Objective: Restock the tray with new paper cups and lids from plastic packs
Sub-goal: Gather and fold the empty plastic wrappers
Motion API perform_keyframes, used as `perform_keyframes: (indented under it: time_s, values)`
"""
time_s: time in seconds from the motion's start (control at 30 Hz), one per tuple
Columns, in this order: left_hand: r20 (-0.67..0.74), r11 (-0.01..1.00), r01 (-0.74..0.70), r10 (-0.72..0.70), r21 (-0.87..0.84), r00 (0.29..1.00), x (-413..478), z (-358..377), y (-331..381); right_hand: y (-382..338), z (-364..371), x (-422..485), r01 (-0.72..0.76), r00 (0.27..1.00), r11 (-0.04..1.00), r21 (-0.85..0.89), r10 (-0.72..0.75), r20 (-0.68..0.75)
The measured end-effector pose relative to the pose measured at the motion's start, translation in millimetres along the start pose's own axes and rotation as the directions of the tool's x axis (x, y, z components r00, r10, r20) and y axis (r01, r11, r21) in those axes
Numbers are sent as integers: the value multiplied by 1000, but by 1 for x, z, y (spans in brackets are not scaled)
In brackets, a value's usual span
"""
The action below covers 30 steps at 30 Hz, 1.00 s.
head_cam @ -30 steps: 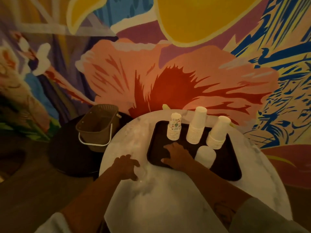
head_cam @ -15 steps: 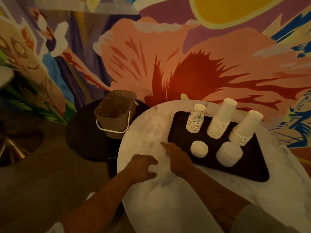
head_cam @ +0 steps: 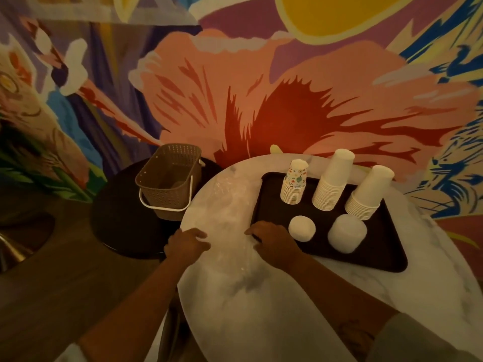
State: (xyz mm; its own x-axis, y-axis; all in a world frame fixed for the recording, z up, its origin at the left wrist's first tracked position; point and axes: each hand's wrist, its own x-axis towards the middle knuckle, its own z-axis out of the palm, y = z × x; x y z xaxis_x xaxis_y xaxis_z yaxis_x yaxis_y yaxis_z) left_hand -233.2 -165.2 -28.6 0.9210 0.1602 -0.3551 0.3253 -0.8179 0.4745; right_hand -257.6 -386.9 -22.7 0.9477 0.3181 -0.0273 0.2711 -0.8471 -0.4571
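Note:
A dark tray (head_cam: 379,257) lies on the round marble table (head_cam: 261,314). At its back stand a patterned cup stack (head_cam: 294,184) and two taller white cup stacks (head_cam: 333,186) (head_cam: 368,194), all upside down. In front of them sit two white lid stacks (head_cam: 302,228) (head_cam: 346,232). A crumpled clear plastic pack (head_cam: 230,218) lies flat on the table left of the tray. My left hand (head_cam: 187,242) curls on its left edge. My right hand (head_cam: 271,240) grips its right side at the tray's near-left corner.
A brown woven basket (head_cam: 170,178) with a white handle stands on a low black round table (head_cam: 117,231) to the left, close to the marble table's rim. A painted mural wall rises right behind both tables. Dark floor lies on the left.
My right hand left the tray, uncovering a small lid stack, and came onto the plastic beside my left hand. Both hands have spread apart on it. The view shifted left.

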Motion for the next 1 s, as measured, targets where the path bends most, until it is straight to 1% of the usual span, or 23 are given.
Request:
perform_keyframes:
  time_s: [0.03, 0.07, 0.1, 0.17, 0.2, 0.23, 0.27, 0.3, 0.33, 0.37, 0.43, 0.47, 0.53, 0.6, 0.67, 0.7, 0.77, 0.8, 0.87, 0.9, 0.93, 0.97, 1.0]
  values:
    - [99, 1000, 24, -23, -10, 995, 2, 5, -6, 1, 3, -3, -20, 999, 1000, -12, 21, 33]
    - [153, 999, 26, -22, -24, 988, 1, 9, -8, 1, 7, -6, -37, 997, 999, -27, 38, 60]
    - [152, 1000, 12, -9, -17, 988, 1, 11, -9, 0, 9, -9, -52, 995, 998, -33, 55, 82]
    - [63, 999, -8, 12, -53, 998, -2, 12, -5, -2, 12, -13, -81, 990, 996, -31, 84, 113]
    - [14, 990, -19, 21, -136, 1000, -6, 10, 0, -1, 14, -14, -87, 988, 995, -46, 92, 123]
    - [-24, 961, -39, 34, -273, 999, -10, 6, 6, -1, 16, -13, -78, 990, 994, -83, 87, 109]
    - [-35, 890, -35, 22, -455, 999, -15, 3, 13, 1, 17, -12, -68, 994, 990, -120, 78, 78]
    - [13, 778, 11, -3, -628, 1000, -19, 0, 19, 2, 18, -11, -60, 997, 988, -144, 66, 37]
    - [114, 650, 91, -7, -755, 993, -22, -3, 26, 3, 17, -10, -47, 999, 987, -155, 47, 1]
    - [221, 519, 181, 15, -835, 975, -26, -6, 31, 1, 14, -8, -22, 999, 989, -144, 17, -35]
    - [370, 297, 333, 76, -895, 926, -33, -9, 36, -3, 8, -6, 49, 994, 991, -122, -60, -90]
    - [411, 221, 382, 107, -898, 905, -34, -8, 34, -5, 5, -6, 99, 987, 985, -144, -115, -112]
    - [460, 108, 448, 142, -887, 876, -35, -5, 26, -8, 4, -4, 205, 965, 962, -180, -229, -126]
    - [531, 43, 530, 130, -847, 837, -31, 6, 12, -13, 5, -6, 284, 949, 955, -86, -293, -117]
    - [625, 20, 628, 124, -778, 771, -28, 19, 1, -23, 2, -12, 302, 952, 953, 37, -299, -71]
    - [657, 17, 663, 150, -748, 738, -27, 24, -2, -29, 0, -17, 294, 956, 953, 77, -295, -3]
    - [685, 24, 697, 213, -717, 697, -25, 30, -1, -38, 0, -30, 179, 949, 967, 184, -219, 227]
    - [704, 61, 712, 228, -699, 672, -26, 29, 3, -41, 0, -38, 80, 947, 957, 279, -160, 277]
    - [753, 204, 726, 226, -656, 617, -31, 28, 21, -40, -7, -53, -87, 943, 921, 379, -46, 330]
    - [770, 324, 700, 199, -636, 607, -36, 30, 29, -35, -9, -59, -146, 933, 915, 377, 0, 361]
    - [764, 430, 650, 177, -627, 620, -41, 32, 39, -30, -15, -67, -210, 920, 897, 390, 46, 388]
    - [720, 492, 590, 115, -640, 685, -44, 40, 45, -24, -20, -73, -262, 912, 886, 383, 97, 399]
    - [688, 509, 567, 72, -648, 722, -47, 48, 51, -18, -24, -82, -321, 906, 864, 388, 161, 391]
